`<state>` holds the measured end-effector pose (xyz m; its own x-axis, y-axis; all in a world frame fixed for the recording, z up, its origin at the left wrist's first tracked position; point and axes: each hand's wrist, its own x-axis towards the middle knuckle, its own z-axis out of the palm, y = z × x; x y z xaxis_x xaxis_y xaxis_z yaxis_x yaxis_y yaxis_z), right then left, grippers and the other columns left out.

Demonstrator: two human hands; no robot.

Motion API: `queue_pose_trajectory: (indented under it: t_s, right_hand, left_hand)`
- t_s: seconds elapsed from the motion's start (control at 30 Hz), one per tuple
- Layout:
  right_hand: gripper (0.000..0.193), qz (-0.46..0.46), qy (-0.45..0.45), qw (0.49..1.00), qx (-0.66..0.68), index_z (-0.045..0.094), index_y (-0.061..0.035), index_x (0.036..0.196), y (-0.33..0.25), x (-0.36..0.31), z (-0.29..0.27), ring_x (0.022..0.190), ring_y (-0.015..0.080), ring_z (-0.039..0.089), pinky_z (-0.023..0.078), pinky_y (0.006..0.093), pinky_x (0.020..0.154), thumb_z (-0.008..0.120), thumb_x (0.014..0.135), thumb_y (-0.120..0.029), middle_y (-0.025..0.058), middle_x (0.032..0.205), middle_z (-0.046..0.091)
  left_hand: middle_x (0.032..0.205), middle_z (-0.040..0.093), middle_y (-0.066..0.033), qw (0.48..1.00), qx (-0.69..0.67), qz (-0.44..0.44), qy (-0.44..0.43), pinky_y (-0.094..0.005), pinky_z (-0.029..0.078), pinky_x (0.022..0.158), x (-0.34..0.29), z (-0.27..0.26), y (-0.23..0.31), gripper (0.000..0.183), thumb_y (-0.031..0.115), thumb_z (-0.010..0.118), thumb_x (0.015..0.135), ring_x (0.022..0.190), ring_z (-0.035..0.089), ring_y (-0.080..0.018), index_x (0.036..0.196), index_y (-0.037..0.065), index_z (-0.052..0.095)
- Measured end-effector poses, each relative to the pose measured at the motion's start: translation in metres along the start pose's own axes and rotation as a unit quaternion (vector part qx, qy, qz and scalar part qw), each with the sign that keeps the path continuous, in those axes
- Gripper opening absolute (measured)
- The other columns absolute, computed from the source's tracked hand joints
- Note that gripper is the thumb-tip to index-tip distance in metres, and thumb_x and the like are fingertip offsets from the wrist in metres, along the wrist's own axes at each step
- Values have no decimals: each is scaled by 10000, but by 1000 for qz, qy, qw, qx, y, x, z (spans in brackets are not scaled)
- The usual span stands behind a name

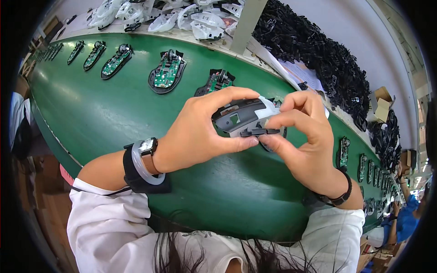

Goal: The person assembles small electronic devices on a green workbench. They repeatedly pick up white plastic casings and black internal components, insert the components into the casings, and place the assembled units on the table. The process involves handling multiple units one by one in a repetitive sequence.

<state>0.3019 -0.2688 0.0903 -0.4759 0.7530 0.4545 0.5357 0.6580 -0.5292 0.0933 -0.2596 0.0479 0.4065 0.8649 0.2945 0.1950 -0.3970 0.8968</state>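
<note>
A computer mouse shell [241, 113], black with light grey parts, is held above the green work surface. My left hand [189, 129] grips its left end, thumb along the near side and fingers over the far side. At the shell's near side, a small black plastic strip [258, 132] is pinched by my right hand [312, 148] between thumb and forefinger. The strip touches or nearly touches the shell; I cannot tell whether it is seated. Just beyond my left hand lies a mouse base [216, 82] with a green circuit board, partly hidden by the hand.
Mouse bases with green boards, such as this one [167, 73], line the green table [109, 113]. White shells [207, 22] lie heaped at the back. Small black parts [309, 41] are piled at the back right, near an open carton [381, 102]. At far right, a person in blue [406, 218] sits.
</note>
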Motion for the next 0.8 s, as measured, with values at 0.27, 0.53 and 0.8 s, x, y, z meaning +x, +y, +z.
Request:
queue_pose_trajectory:
  t_s: [0.27,0.53,0.8]
  right_hand:
    - [367,-2,14,1000,-25,607,-47,923,9,9,3,828,248,488,414,347,690,794,609,-62,86,889,487]
    - [382,111,-90,981,129,548,-28,1061,20,8,14,969,262,557,461,341,799,734,765,-180,126,1016,553]
    - [488,139,-109,950,258,439,-20,1239,20,6,21,1012,217,562,471,342,846,657,830,-177,143,1141,548]
  left_hand:
    - [1088,618,-90,999,42,11,-32,-285,480,849,2,-8,-3,597,186,821,680,959,597,-146,1193,23,563]
    - [1077,609,-91,988,-105,-104,-49,-287,480,848,4,-11,-6,631,121,778,674,956,594,-146,1230,57,486]
    - [1130,548,-161,980,-172,-98,33,-291,487,829,1,-4,-2,839,97,766,675,982,566,-169,1341,78,257]
